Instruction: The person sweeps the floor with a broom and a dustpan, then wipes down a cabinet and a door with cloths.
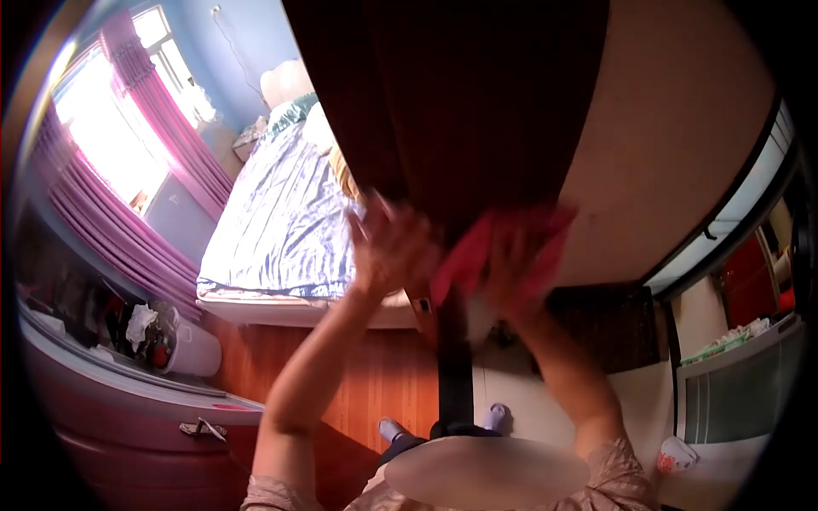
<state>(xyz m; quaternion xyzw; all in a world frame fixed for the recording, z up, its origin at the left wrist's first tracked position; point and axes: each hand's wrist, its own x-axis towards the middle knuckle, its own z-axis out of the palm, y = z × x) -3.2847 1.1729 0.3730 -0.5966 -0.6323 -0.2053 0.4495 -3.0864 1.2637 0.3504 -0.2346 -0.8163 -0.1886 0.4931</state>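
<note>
A pink cloth [464,262] is bunched in my right hand [509,260], which lifts it in front of the dark brown door frame [477,102]. Motion blurs this hand, and folds of cloth stick out on both sides of it. My left hand [390,247] is raised beside the frame's left edge, also blurred, with its fingers stretched out and apart. It appears to hold nothing. Whether either hand touches the wood I cannot tell.
A bed [281,221] with a striped sheet stands in the room on the left, by pink curtains [170,128]. A reddish door [153,443] with a metal handle and a white bin [194,345] are lower left. A dark threshold [456,383] divides wooden floor from pale tiles.
</note>
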